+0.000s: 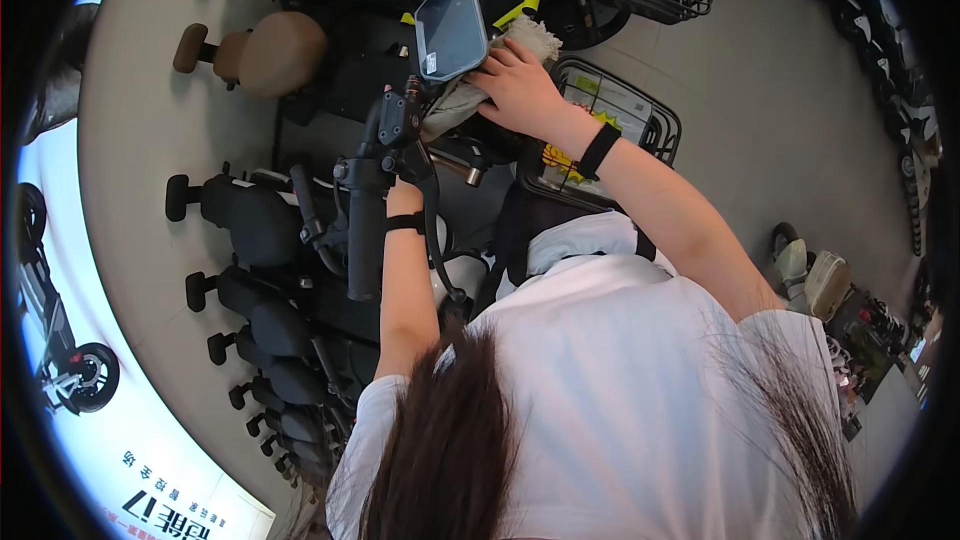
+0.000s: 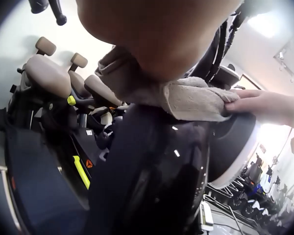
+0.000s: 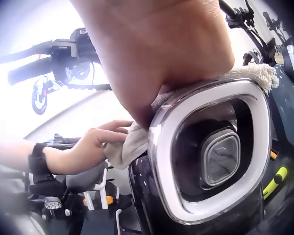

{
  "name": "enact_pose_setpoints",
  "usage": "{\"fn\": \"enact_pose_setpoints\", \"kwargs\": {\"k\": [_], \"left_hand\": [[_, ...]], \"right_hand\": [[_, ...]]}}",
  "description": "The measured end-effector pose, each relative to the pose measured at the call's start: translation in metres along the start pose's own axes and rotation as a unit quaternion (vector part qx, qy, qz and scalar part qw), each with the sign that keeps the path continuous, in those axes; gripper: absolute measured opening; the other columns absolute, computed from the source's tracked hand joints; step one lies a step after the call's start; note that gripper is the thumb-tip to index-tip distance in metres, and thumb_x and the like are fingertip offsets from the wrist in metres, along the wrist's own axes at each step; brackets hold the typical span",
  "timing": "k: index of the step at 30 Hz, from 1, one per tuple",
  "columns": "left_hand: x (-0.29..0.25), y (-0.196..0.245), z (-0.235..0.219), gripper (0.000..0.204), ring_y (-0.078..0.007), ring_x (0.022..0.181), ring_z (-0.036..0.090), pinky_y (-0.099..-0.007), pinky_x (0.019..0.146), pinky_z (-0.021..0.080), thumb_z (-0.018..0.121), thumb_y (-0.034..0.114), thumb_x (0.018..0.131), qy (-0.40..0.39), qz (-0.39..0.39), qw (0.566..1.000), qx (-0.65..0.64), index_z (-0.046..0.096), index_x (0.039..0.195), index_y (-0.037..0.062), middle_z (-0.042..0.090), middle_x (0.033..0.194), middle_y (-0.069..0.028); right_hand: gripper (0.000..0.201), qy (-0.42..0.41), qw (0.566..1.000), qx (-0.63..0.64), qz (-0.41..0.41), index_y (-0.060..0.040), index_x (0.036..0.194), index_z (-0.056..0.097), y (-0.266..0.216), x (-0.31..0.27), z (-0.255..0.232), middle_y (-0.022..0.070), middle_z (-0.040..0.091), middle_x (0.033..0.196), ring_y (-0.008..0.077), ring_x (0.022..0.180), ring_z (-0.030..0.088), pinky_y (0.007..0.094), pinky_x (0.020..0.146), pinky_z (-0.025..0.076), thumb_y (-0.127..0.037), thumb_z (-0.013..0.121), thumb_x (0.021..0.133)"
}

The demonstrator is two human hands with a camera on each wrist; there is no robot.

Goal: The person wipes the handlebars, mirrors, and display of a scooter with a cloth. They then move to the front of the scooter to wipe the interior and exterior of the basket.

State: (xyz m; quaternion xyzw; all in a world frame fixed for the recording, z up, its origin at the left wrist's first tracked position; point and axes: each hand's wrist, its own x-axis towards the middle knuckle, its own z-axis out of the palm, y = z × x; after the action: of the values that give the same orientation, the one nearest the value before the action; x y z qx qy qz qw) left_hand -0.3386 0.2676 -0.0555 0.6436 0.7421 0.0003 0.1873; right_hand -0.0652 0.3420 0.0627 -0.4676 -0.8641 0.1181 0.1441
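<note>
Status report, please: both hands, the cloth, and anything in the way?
Left hand and right hand both gripping cloth. Cloth lies along top of headlight. Handlebar close by, partly blocking the head view of left hand.

The person wore a plain white short-sleeved cotton-like shirt (image 1: 620, 400), loosely creased across the back, with pale fabric (image 1: 585, 238) bunched at its lower edge. A wide matte black band (image 1: 600, 150) circled the right wrist, and a black strap (image 3: 38, 164) with a dark, blocky housing (image 3: 45, 187) wrapped the left. Long hair (image 1: 440, 450) hung over the shirt.
</note>
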Motion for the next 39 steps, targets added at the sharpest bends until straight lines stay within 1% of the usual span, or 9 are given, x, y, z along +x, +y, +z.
{"fn": "enact_pose_setpoints", "kwargs": {"k": [10,17,23,25,30,33,35,37,39], "left_hand": [[-0.018,0.073,-0.031,0.044,-0.0430,0.118,0.062,-0.0469,0.104,0.050,0.062,-0.005,0.088,0.212,0.082,0.961,-0.155,0.062,0.132,-0.0029,0.066,0.125,-0.0256],[-0.059,0.108,-0.034,0.057,-0.0414,0.123,0.053,-0.0467,0.105,0.045,0.050,-0.021,0.083,0.246,0.153,0.940,-0.179,0.064,0.133,0.0015,0.051,0.133,-0.0208],[-0.032,0.092,-0.034,0.035,-0.0435,0.114,0.055,-0.0525,0.097,0.047,0.063,-0.007,0.079,0.276,0.199,0.925,-0.172,0.071,0.112,0.0029,0.061,0.119,-0.0190],[-0.028,0.092,-0.035,0.051,-0.0425,0.123,0.056,-0.0472,0.102,0.048,0.052,-0.015,0.088,0.247,0.175,0.931,-0.204,0.067,0.133,0.0050,0.059,0.130,-0.0230],[-0.003,0.076,-0.032,0.032,-0.0434,0.113,0.062,-0.0468,0.097,0.051,0.059,-0.005,0.089,0.256,0.150,0.943,-0.150,0.068,0.119,0.0004,0.067,0.118,-0.0237],[0.009,0.084,-0.035,0.025,-0.0459,0.106,0.063,-0.0482,0.091,0.053,0.065,0.002,0.088,0.291,0.122,0.936,-0.157,0.068,0.112,-0.0038,0.068,0.115,-0.0240],[0.012,0.085,-0.035,0.026,-0.0463,0.105,0.064,-0.0481,0.091,0.054,0.066,0.003,0.089,0.334,0.110,0.924,-0.149,0.067,0.113,-0.0059,0.069,0.114,-0.0246],[0.015,0.076,-0.026,0.029,-0.0476,0.107,0.065,-0.0493,0.094,0.053,0.065,0.002,0.089,0.237,0.002,0.953,-0.189,0.066,0.116,-0.0072,0.070,0.114,-0.0261],[0.022,0.066,-0.023,0.030,-0.0474,0.110,0.065,-0.0490,0.096,0.053,0.063,0.001,0.089,0.243,0.035,0.950,-0.193,0.067,0.118,-0.0063,0.070,0.116,-0.0265]], "right_hand": [[0.047,0.036,0.997,-0.013,0.070,-0.0144,0.130,0.069,0.033,0.010,0.001,0.0093,0.064,0.132,0.0284,0.132,0.056,0.0479,0.122,0.035,-0.034,0.071,0.087],[0.060,-0.203,0.958,0.127,0.159,-0.0310,0.156,0.049,0.081,0.051,0.009,0.0020,0.047,0.161,0.0304,0.139,0.055,0.0490,0.113,0.045,-0.026,0.051,0.096],[0.064,-0.289,0.945,0.145,0.044,-0.0196,0.158,0.047,0.113,0.095,0.053,0.0079,0.038,0.167,0.0336,0.145,0.048,0.0463,0.118,0.043,-0.017,0.050,0.094],[0.056,-0.260,0.951,0.154,0.071,-0.0133,0.151,0.052,0.114,0.090,0.051,0.0124,0.043,0.162,0.0339,0.141,0.052,0.0455,0.114,0.046,-0.016,0.051,0.096],[0.041,-0.263,0.940,0.082,0.199,-0.0011,0.132,0.063,0.106,0.091,0.048,0.0220,0.062,0.141,0.0377,0.125,0.064,0.0454,0.100,0.055,-0.019,0.053,0.097],[0.035,-0.162,0.959,0.118,0.200,0.0008,0.108,0.074,0.076,0.063,0.009,0.0237,0.076,0.099,0.0424,0.094,0.074,0.0499,0.085,0.059,-0.025,0.058,0.092],[0.034,-0.147,0.963,0.112,0.199,0.0004,0.108,0.074,0.060,0.042,-0.012,0.0218,0.075,0.101,0.0405,0.097,0.073,0.0479,0.086,0.059,-0.026,0.060,0.091],[0.034,-0.135,0.965,0.109,0.197,0.0000,0.108,0.073,0.052,0.024,-0.019,0.0199,0.074,0.104,0.0386,0.100,0.072,0.0460,0.088,0.059,-0.026,0.061,0.091],[0.032,-0.003,0.991,0.119,0.062,-0.0030,0.111,0.069,0.048,0.006,-0.019,0.0145,0.071,0.114,0.0332,0.112,0.067,0.0423,0.099,0.053,-0.028,0.067,0.091]]}}
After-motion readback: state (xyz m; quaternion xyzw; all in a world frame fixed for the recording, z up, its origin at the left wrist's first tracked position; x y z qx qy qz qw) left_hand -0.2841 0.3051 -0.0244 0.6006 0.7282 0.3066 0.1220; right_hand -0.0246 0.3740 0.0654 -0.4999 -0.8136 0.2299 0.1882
